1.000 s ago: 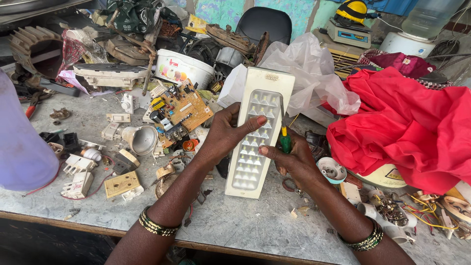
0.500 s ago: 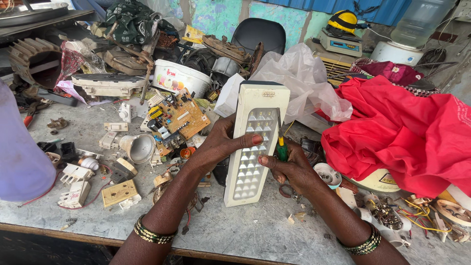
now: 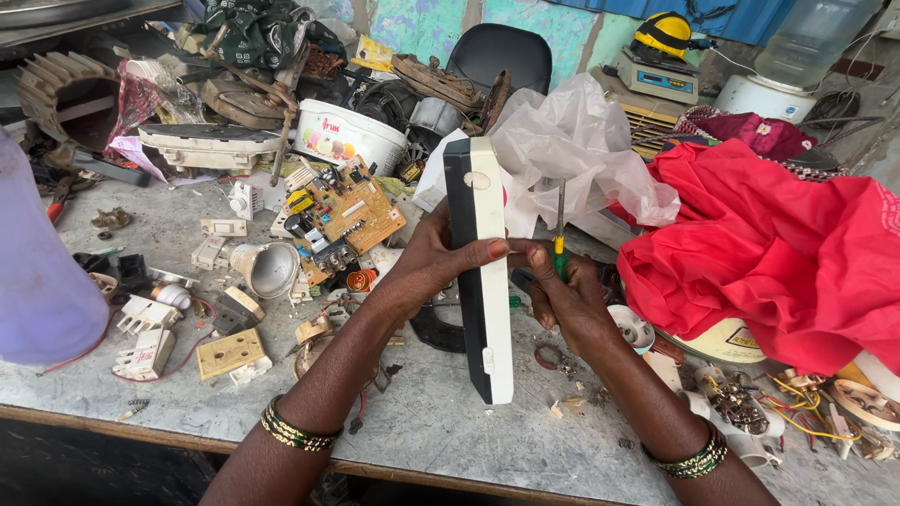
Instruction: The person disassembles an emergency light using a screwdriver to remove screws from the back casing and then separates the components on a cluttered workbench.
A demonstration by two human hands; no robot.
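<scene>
Lamp, long and white, stood on edge above the bench, narrow side to camera, dark face turned left. Left hand wraps it mid-length, fingers closed round the body, thumb tip on the white edge. Right hand just beside it, fingers curled tight on a screwdriver, shaft pointing up. Circuit board lies left of the lamp; red cloth heaped at right.

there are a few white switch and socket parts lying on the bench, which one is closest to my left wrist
The beige square switch plate, lying flat just left of your left hand's forearm. The white socket pieces sit farther left, and the small white switches lie farther back near the circuit board.
</scene>
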